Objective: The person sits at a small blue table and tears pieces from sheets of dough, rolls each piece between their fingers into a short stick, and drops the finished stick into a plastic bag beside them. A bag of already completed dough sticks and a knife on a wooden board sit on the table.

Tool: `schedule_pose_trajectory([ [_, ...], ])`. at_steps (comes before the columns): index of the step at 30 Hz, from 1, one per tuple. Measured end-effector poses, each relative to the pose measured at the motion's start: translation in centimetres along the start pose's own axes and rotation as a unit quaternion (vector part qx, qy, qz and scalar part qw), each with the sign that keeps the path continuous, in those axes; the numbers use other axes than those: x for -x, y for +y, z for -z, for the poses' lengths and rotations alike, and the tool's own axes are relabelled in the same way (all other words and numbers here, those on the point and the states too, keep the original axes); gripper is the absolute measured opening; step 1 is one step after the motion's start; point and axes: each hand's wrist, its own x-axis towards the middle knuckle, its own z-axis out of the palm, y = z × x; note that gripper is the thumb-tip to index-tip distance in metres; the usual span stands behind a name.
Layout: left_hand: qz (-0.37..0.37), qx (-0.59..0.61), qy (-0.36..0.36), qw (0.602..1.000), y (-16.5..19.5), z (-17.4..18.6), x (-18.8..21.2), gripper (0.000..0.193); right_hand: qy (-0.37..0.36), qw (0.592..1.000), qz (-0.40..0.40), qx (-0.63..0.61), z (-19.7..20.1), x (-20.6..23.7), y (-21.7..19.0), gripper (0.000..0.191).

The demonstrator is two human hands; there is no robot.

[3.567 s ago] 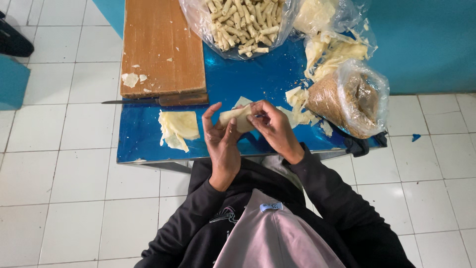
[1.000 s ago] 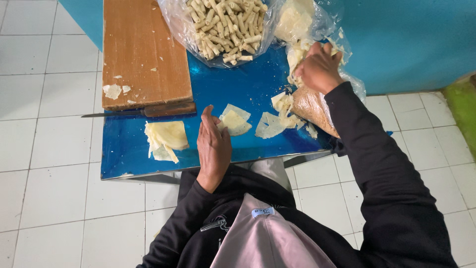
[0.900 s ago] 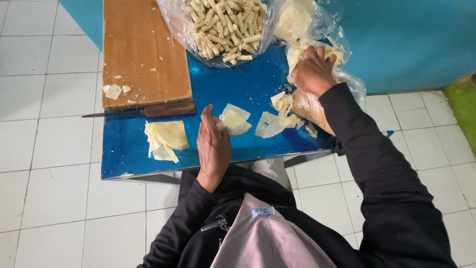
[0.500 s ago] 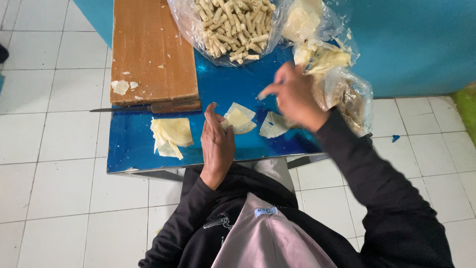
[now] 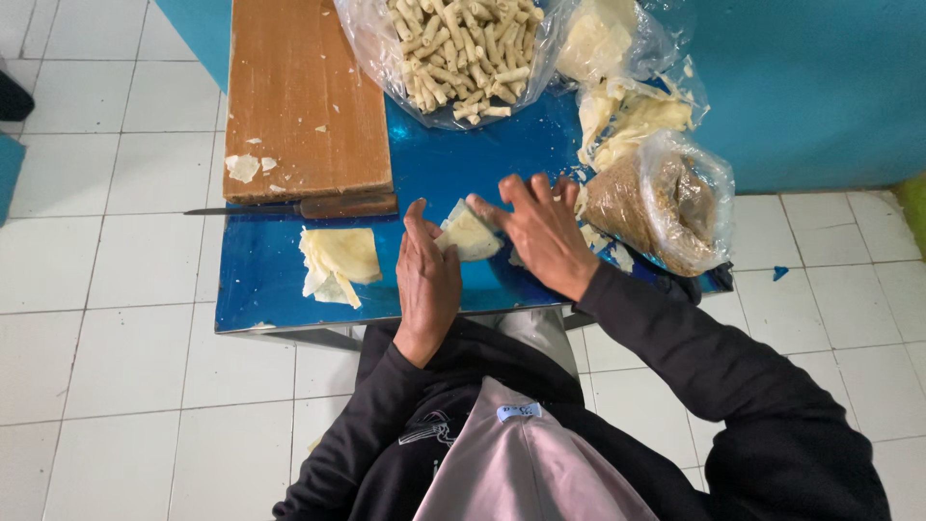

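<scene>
From my remote seat I take the wooden cutting board (image 5: 307, 96) as my landmark: it lies on the far left part of the blue table (image 5: 280, 289), with a few pale scraps on its near left corner. Just at the board's near edge a knife (image 5: 289, 207) lies flat, its blade pointing left over the table edge. Nearer than the board, a small stack of pale yellow wrapper sheets (image 5: 338, 262) rests on the table. To the right of the board's near corner, the left hand (image 5: 427, 280) stands on its edge, fingers together and straight, its fingertips touching the left side of a single pale wrapper piece (image 5: 468, 233). The right hand (image 5: 542, 230) lies just right of that piece, its grip spread wide, with the thumb and forefinger touching the piece's right edge; neither hand pinches it, as far as I can see, and the piece lies flat on the table between them. Right of the board's far half sits an open clear bag of pale rolled sticks (image 5: 463, 48). Further right are bags of more pale wrappers (image 5: 627, 101), and nearer than those a clear bag of brown filling (image 5: 666, 198). Both sleeves are dark, and white floor tiles (image 5: 96, 367) surround the table.
</scene>
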Motion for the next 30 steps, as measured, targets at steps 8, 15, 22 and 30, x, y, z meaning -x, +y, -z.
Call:
schedule_pose_trajectory([
  [8,0.014,0.009,-0.011,1.0,-0.1,0.2,0.3,0.073,0.082,0.991,0.061,0.09,-2.1,1.4,-1.9,0.07],
  [15,-0.01,0.004,-0.007,1.0,0.0,0.2,0.3,0.073,0.02,0.998,0.039,0.053,-2.4,-0.5,-0.6,0.069],
  [22,0.0,-0.003,0.001,1.0,0.1,0.0,0.2,0.074,0.07,0.996,0.011,-0.045,-1.6,-1.5,1.3,0.069],
  [30,0.001,-0.003,-0.004,1.0,-0.5,-0.1,0.5,0.073,0.045,0.998,0.037,0.026,-0.7,0.6,0.3,0.076],
])
